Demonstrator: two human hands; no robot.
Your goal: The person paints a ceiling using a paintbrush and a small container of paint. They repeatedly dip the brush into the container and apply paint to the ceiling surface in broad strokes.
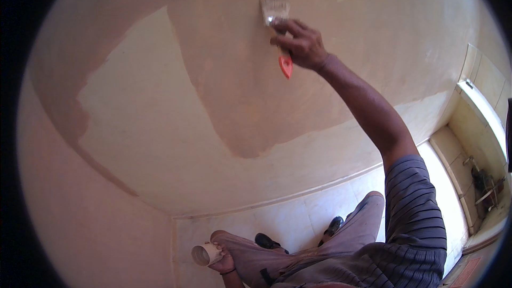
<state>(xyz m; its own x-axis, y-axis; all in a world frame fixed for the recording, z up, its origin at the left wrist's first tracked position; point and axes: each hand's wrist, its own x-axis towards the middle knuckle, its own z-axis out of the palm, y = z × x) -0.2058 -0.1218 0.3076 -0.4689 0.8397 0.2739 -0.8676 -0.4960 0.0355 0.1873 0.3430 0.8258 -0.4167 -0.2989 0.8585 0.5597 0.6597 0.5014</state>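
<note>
A wide flat paintbrush with a red-tipped handle is pressed to the wall, gripped near its metal band in my raised right hand. Around the brush the wall is a darker brown, with ragged edges against paler patches. Low on the left, beside my knee, my left hand is wrapped round a pale round container. The container tilts with its mouth to the left, and its contents are hard to make out.
Another pinkish wall meets this one in a corner at left. Light floor tiles run along the wall base, under my legs and dark shoes. To the right is a tiled recess with a ledge and a tap-like fitting.
</note>
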